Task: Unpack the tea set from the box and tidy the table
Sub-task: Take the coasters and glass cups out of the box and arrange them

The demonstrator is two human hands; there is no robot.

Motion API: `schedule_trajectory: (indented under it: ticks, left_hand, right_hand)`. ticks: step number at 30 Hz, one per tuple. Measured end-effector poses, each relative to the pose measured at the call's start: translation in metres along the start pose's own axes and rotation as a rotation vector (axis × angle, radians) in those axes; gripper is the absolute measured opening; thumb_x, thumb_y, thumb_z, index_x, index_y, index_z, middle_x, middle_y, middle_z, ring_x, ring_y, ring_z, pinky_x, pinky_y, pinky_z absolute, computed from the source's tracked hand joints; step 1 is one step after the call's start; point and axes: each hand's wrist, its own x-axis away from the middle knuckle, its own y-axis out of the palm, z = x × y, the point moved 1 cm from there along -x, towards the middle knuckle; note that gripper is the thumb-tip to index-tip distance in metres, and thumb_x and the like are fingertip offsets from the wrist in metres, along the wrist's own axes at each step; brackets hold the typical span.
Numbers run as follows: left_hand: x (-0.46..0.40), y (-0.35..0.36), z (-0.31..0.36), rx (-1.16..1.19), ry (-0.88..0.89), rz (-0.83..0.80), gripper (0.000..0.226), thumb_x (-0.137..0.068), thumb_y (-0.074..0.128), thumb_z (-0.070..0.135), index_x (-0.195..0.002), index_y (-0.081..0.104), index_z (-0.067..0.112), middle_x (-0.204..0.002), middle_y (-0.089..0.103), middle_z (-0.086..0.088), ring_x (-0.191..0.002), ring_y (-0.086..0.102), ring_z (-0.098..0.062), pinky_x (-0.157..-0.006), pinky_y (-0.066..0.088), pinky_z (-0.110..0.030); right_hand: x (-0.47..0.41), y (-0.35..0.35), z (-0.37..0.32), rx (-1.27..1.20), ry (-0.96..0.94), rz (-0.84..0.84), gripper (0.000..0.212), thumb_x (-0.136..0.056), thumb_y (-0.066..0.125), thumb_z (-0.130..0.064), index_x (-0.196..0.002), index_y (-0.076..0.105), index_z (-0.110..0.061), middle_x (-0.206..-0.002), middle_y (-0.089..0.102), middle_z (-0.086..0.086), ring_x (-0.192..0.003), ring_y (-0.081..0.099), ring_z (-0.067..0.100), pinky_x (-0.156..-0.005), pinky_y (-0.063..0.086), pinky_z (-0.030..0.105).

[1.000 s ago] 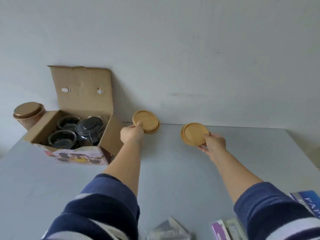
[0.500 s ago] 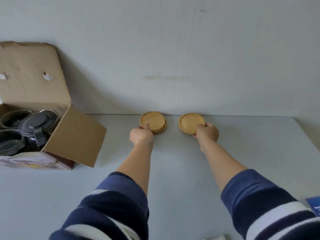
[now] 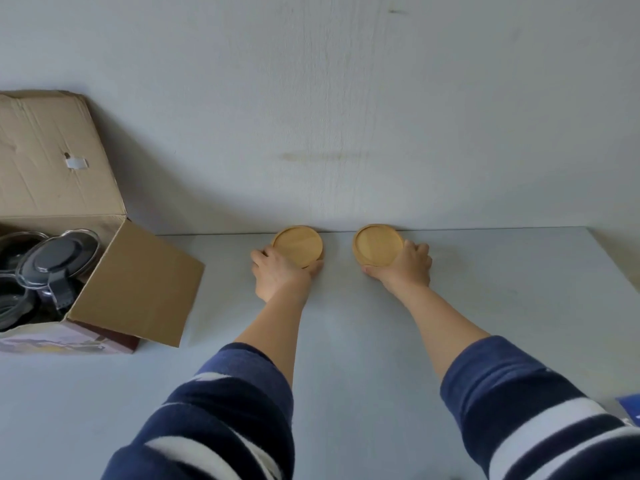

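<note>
Two wooden coasters are sitting at the far edge of the grey worktop (image 3: 346, 341), right up against the wall (image 3: 346, 98), and each one has a hand on it. The left hand (image 3: 277, 275) is closing around the near rim of the left coaster (image 3: 298, 244), fingers wrapping the left side and the thumb reaching under the right. The right hand (image 3: 405, 268) is doing much the same with the right coaster (image 3: 375, 244), fingers curling over its right rim, thumb pressing at the near edge. Whether the discs are lying flat or are tilting just off the surface, I cannot tell from this angle. Both coasters are side by side with a clear gap between them, not touching.

Over on the left, the cardboard box (image 3: 138, 282) is standing open, its tall flap leaning back against the wall and a side flap folding out toward the coasters. Inside, the dark glass teapot (image 3: 55, 261) with its black lid is sitting among glass cups (image 3: 14, 306), partly cut off by the frame edge. Both arms are stretching forward in navy sleeves (image 3: 225, 410) with white stripes. Down at the lower right corner, a sliver of a blue item (image 3: 628, 408) is peeking in.
</note>
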Motion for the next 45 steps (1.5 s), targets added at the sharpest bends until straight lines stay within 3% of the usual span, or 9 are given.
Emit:
schedule_trajectory:
  ticks: [5,11,14,19,28,33,38,43,45]
  left_hand:
    - [0.006,-0.002,-0.003,0.057,0.028,0.04,0.098,-0.07,0.074,0.059,-0.142,0.031,0.01,-0.14,0.032,-0.006,-0.13,0.036,-0.025,-0.08,0.047,-0.042]
    - [0.051,-0.008,-0.032,-0.018,0.088,0.114,0.102,-0.07,0.065,0.069,-0.148,0.024,0.018,-0.156,0.026,0.001,-0.142,0.028,-0.022,-0.109,0.024,-0.047]
    - [0.078,-0.004,-0.058,-0.072,0.103,0.079,0.105,-0.072,0.062,0.07,-0.152,0.017,0.017,-0.163,0.013,0.003,-0.151,0.006,-0.016,-0.117,0.005,-0.054]
    - [0.104,0.007,-0.088,-0.163,0.135,0.024,0.107,-0.078,0.051,0.073,-0.154,0.008,0.011,-0.164,0.003,0.001,-0.151,-0.009,-0.017,-0.12,-0.004,-0.051]
    - [0.103,0.003,-0.089,-0.116,0.128,-0.011,0.112,-0.076,0.052,0.076,-0.154,0.004,0.011,-0.164,0.002,0.0,-0.151,-0.008,-0.018,-0.119,-0.005,-0.049]
    - [0.091,-0.037,-0.084,-0.018,0.166,0.019,0.088,-0.089,0.036,0.069,-0.152,0.015,0.012,-0.161,0.017,-0.004,-0.15,0.009,-0.019,-0.12,0.008,-0.049]
    - [0.065,-0.116,-0.102,-0.129,0.407,0.197,0.061,-0.098,0.044,0.044,-0.149,0.027,0.016,-0.159,0.027,-0.003,-0.15,0.013,-0.017,-0.12,0.011,-0.043]
    - [0.028,-0.198,-0.153,-0.155,0.363,0.369,0.054,-0.097,0.046,0.036,-0.146,0.034,0.018,-0.157,0.03,-0.002,-0.148,0.017,-0.019,-0.12,0.009,-0.043]
    - [0.014,-0.225,-0.178,-0.157,0.326,0.443,0.053,-0.097,0.047,0.036,-0.145,0.036,0.018,-0.156,0.032,-0.002,-0.148,0.018,-0.02,-0.12,0.009,-0.046]
  right_hand:
    - [0.005,-0.006,0.0,-0.012,0.02,0.012,0.099,-0.062,0.083,-0.051,-0.139,0.036,-0.012,-0.136,0.035,0.011,-0.129,0.033,0.032,-0.097,0.04,0.04]
    - [0.053,-0.016,0.03,0.049,-0.022,0.117,0.095,-0.053,0.079,-0.063,-0.134,0.044,-0.029,-0.138,0.038,0.006,-0.132,0.031,0.029,-0.105,0.027,0.047]
    - [0.085,-0.012,0.056,0.093,0.0,0.074,0.099,-0.057,0.077,-0.064,-0.141,0.035,-0.031,-0.152,0.026,0.007,-0.145,0.014,0.026,-0.114,0.009,0.053]
    - [0.11,-0.002,0.085,0.198,0.033,-0.06,0.103,-0.07,0.06,-0.072,-0.151,0.014,-0.028,-0.162,-0.004,0.0,-0.149,-0.013,0.023,-0.113,-0.005,0.06]
    - [0.106,-0.013,0.074,0.214,0.086,-0.185,0.115,-0.066,0.067,-0.069,-0.152,0.003,-0.026,-0.162,-0.012,0.0,-0.148,-0.017,0.024,-0.114,-0.005,0.061]
    - [0.107,-0.04,0.034,0.475,0.109,-0.406,0.136,-0.067,0.079,-0.052,-0.148,-0.025,-0.022,-0.158,-0.023,0.014,-0.145,-0.021,0.036,-0.112,-0.005,0.064]
    - [0.12,-0.03,-0.051,0.594,-0.148,-0.427,0.111,-0.077,0.07,-0.051,-0.153,-0.006,-0.025,-0.16,-0.018,0.015,-0.145,-0.021,0.038,-0.112,-0.005,0.065]
    - [0.163,0.014,-0.15,0.433,-0.41,-0.362,0.084,-0.083,0.059,-0.054,-0.151,0.022,-0.02,-0.156,0.024,0.011,-0.146,0.015,0.032,-0.117,0.016,0.048]
    - [0.183,0.035,-0.183,0.363,-0.508,-0.306,0.08,-0.083,0.056,-0.057,-0.149,0.027,-0.022,-0.153,0.031,0.008,-0.142,0.024,0.03,-0.113,0.027,0.045]
